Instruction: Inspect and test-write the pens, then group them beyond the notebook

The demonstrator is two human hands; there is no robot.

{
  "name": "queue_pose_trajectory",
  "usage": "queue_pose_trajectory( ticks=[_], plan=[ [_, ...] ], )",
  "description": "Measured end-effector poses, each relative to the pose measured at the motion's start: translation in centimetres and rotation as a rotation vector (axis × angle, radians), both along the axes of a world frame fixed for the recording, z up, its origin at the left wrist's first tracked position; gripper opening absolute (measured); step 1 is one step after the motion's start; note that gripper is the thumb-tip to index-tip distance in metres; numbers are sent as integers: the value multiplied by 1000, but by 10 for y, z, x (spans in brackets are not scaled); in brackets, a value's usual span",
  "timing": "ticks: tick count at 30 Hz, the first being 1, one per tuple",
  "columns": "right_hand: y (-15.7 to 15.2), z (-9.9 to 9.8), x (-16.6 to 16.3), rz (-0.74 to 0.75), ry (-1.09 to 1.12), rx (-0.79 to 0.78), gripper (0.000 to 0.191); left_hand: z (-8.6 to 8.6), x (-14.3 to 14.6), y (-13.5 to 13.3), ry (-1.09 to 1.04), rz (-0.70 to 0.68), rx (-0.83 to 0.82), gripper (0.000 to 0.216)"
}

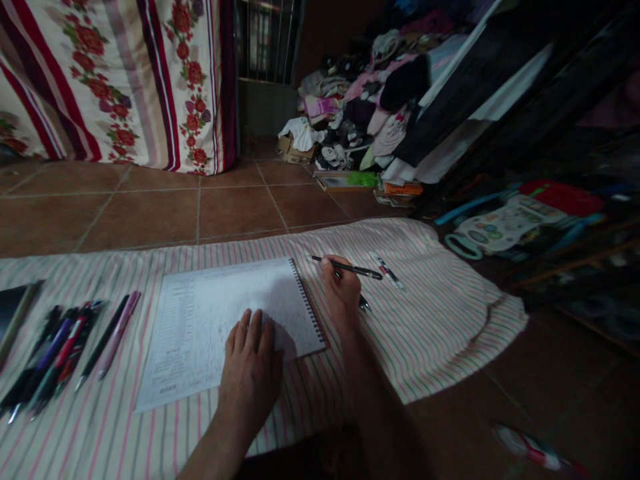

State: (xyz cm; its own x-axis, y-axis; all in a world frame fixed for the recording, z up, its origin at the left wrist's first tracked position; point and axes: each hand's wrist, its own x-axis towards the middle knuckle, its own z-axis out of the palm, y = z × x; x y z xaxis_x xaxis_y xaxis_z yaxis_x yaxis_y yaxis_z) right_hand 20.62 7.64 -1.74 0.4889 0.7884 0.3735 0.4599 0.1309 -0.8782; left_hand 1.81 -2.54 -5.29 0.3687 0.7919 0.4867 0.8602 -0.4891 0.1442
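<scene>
My left hand (253, 353) rests palm down on the spiral notebook (280, 287), fingers stretched out over its page. Just right of the wire binding, my right hand (341, 283) grips a slim black pen (363, 271), which points left and lies nearly level. Under that hand, the dark tip of another object (365, 304) shows at the wrist; the rest is hidden. A white marker-like pen (389, 272) with red and dark marks lies farther right on the striped cloth. The left of the paper (173, 333) carries a printed grid.
On the striped cloth (440, 313), a black pen (103, 340) and a pink pen (120, 333) lie beside several bunched pens (55, 360). A dark flat object (15, 313) sits at the left edge. Beyond the tiled floor (235, 207) are a floral curtain (140, 87) and piled clothes (370, 100).
</scene>
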Motion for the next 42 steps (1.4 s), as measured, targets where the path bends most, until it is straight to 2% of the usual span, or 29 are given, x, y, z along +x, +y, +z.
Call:
queue_pose_trajectory(
  ticks=[4,11,17,20,24,27,31,34,42],
  plan=[
    [-6,8,26,-135,-68,15,30,0,2,-2,-12,41,31,33],
    [-19,10,59,-172,-165,17,28,-2,3,-4,27,26,41,36],
    [-27,17,70,-200,-34,37,30,0,7,-3,40,46,71,35],
    [-26,20,62,-190,-54,60,30,2,8,-2,40,56,58,34],
    [-23,19,42,-99,-70,63,31,6,9,-2,25,67,8,32],
    [-20,13,27,27,66,-31,35,9,12,0,-3,84,-20,29],
    [-11,4,13,166,252,-10,37,8,15,3,-47,103,-44,28],
    [-4,-1,1,205,266,2,36,4,17,5,-64,106,-21,28],
    [13,-5,-28,266,286,-83,28,-3,18,5,-42,95,33,31]
  ],
)
